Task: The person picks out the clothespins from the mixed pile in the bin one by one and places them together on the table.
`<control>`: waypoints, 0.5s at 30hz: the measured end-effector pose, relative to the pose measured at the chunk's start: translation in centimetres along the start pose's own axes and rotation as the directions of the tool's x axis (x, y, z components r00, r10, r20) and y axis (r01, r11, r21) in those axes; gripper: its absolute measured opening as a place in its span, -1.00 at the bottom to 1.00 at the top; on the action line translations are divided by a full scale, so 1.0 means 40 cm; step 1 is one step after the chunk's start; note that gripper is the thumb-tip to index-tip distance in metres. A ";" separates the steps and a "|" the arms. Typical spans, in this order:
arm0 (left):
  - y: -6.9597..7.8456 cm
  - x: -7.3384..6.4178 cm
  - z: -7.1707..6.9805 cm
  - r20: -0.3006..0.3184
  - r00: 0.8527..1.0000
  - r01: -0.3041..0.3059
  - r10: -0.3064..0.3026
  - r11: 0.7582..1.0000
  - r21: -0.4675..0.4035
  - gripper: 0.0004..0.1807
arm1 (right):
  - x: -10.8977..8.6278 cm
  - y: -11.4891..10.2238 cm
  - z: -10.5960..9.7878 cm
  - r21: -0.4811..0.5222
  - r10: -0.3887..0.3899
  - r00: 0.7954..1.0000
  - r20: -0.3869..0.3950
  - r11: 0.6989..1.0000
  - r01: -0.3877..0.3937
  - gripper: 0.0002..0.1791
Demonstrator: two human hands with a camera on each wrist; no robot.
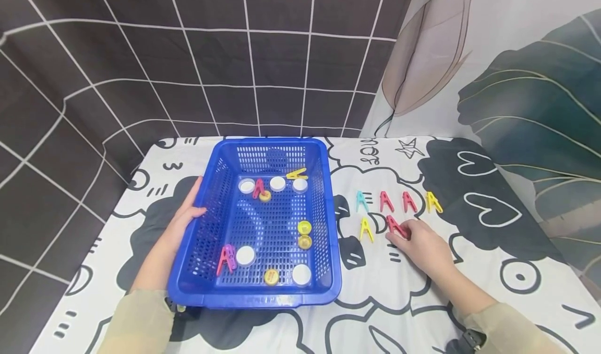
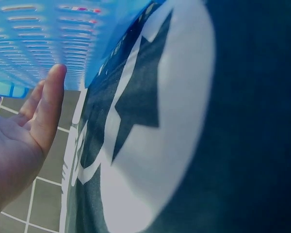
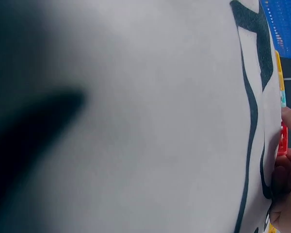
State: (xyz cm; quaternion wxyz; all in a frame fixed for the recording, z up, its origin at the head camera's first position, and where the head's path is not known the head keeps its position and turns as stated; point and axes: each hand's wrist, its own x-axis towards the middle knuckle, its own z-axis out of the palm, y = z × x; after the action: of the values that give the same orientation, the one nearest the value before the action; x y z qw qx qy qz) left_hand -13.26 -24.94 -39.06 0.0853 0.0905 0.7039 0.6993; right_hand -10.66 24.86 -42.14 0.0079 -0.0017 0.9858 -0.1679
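Observation:
My right hand (image 1: 424,247) pinches a red clothespin (image 1: 394,224) low over the patterned cloth, at the right end of the nearer row. Left of it lies a yellow clothespin (image 1: 366,229). Behind them stretches another row: a teal clothespin (image 1: 361,201), two red ones and a yellow clothespin (image 1: 434,202). With its fingers extended, my left hand (image 1: 180,223) rests against the left side of a blue plastic basket (image 1: 255,301). From the left wrist view, the straight fingers (image 2: 53,97) lie along the basket's slotted wall. At the right wrist view's edge, the right hand (image 3: 288,174) is partly cut off.
Inside the basket are several white caps, several yellow caps such as one near the front (image 1: 271,277), a yellow clothespin (image 1: 297,174), pink clothespins and a purple clothespin (image 1: 229,256). A dark gridded curtain (image 1: 211,56) hangs behind the cloth-covered surface.

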 end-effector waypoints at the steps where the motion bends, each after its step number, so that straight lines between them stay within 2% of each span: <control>1: 0.000 -0.001 0.000 0.003 1.000 0.004 -0.003 1.000 -0.006 -0.19 | 0.001 0.000 0.001 -0.003 0.002 1.000 0.001 1.000 -0.002 -0.55; 10: 0.002 -0.006 0.000 -0.003 1.000 0.026 -0.026 0.999 -0.021 -0.19 | 0.003 -0.002 -0.001 -0.009 0.018 1.000 0.014 1.000 -0.018 -0.46; 15: 0.002 -0.003 0.002 0.010 1.000 0.026 -0.025 0.999 -0.036 -0.20 | 0.013 0.002 -0.030 -0.011 0.017 1.000 -0.013 1.000 -0.017 -0.36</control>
State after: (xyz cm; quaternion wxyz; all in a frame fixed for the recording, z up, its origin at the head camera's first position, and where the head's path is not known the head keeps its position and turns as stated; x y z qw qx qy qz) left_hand -13.14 -24.90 -38.98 0.0991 0.0834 0.6920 0.7102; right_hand -11.21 25.31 -41.05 0.0027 0.0078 0.9867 -0.1625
